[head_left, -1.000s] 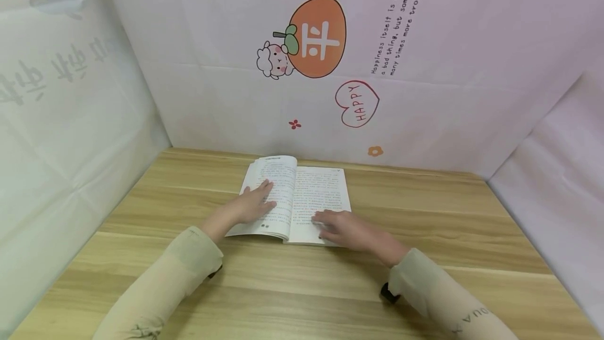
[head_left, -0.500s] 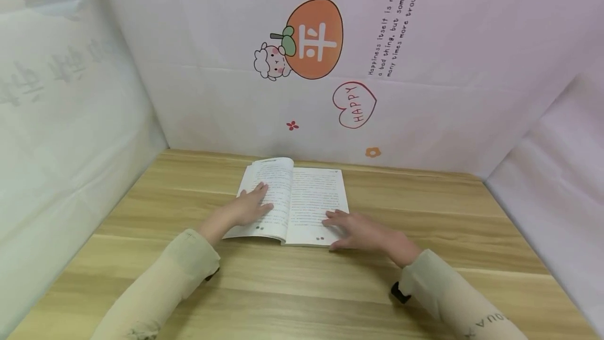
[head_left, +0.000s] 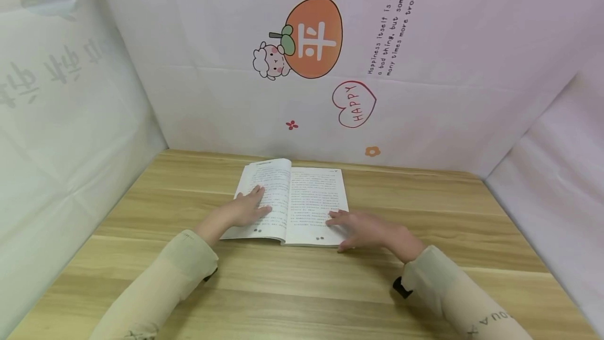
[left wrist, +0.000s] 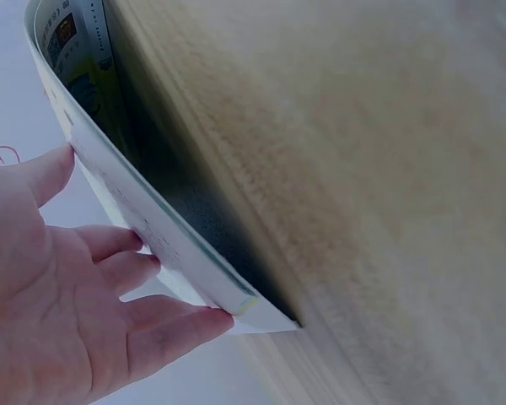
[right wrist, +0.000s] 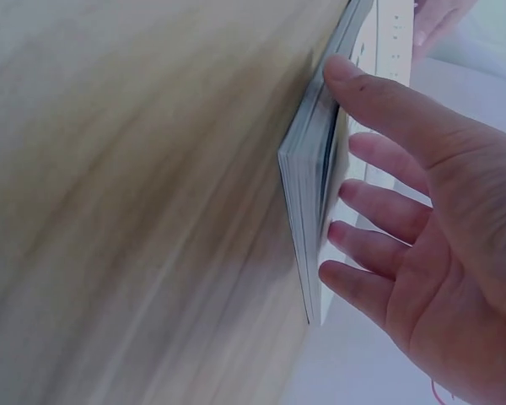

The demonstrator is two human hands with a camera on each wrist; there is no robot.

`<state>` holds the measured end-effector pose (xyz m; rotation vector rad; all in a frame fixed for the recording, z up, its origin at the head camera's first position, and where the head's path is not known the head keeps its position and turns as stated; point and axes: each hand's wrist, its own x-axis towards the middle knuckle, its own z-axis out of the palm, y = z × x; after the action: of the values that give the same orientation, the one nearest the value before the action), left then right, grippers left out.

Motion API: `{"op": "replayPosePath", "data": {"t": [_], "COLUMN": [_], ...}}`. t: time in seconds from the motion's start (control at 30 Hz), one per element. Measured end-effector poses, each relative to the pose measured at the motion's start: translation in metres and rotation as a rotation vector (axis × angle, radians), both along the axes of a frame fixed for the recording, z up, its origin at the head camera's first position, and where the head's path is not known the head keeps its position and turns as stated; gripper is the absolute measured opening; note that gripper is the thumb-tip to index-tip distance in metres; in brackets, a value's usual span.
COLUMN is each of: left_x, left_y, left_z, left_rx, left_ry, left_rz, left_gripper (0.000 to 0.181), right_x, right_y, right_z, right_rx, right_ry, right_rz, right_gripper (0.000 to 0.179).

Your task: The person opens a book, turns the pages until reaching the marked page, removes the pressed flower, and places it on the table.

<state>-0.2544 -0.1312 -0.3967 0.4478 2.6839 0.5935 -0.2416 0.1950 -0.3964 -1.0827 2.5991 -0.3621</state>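
An open book [head_left: 312, 195] with printed text lies near the back of the table, its left-hand pages bulging up a little. My left hand [head_left: 245, 210] rests on the left page, fingers spread. In the left wrist view, the fingertips of that left hand [left wrist: 76, 287] press the page, and the cover beneath stands off the wood. At the lower right corner of the book is my right hand [head_left: 365, 229]. The right wrist view has the thumb of the right hand [right wrist: 438, 202] by the page block's lower edge, with the other fingers against the page.
The wooden table [head_left: 292, 293] reaches to a white printed cloth [head_left: 226, 104] behind the book. Cloth also hangs at the left and right sides. A dark band [head_left: 402, 287] shows at the right sleeve's cuff.
My right hand has slid right and slightly down across the right page to its lower corner, uncovering the page's bottom marks. The left hand stays on the left page.
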Motion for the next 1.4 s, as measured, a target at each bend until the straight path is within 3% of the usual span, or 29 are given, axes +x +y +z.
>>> {"op": "replayPosePath", "data": {"t": [0.27, 0.93, 1.1, 1.17, 1.3, 1.4], "left_x": [0.001, 0.000, 0.000, -0.001, -0.001, -0.001], "left_y": [0.000, 0.001, 0.002, 0.002, 0.002, 0.002], "left_z": [0.002, -0.002, -0.002, -0.002, -0.002, -0.002], "left_rx": [-0.020, -0.047, -0.050, -0.053, -0.055, -0.064], "left_ry": [-0.015, -0.013, -0.006, -0.003, -0.004, -0.005], "left_rz": [0.004, 0.004, -0.005, -0.008, -0.008, -0.003], "left_gripper": [0.071, 0.072, 0.072, 0.072, 0.072, 0.073], "right_x": [0.005, 0.004, 0.002, 0.001, 0.000, 0.001], "right_y": [0.005, 0.023, 0.026, 0.028, 0.030, 0.031], "right_z": [0.011, 0.014, 0.012, 0.011, 0.010, 0.010], "right_rx": [-0.044, -0.029, -0.047, -0.047, -0.032, -0.035], "right_ry": [-0.079, -0.064, -0.059, -0.048, -0.021, 0.008], "right_rz": [-0.023, -0.015, -0.009, -0.005, -0.006, 0.004], "right_gripper": [0.058, 0.045, 0.017, 0.017, 0.039, 0.040]}}
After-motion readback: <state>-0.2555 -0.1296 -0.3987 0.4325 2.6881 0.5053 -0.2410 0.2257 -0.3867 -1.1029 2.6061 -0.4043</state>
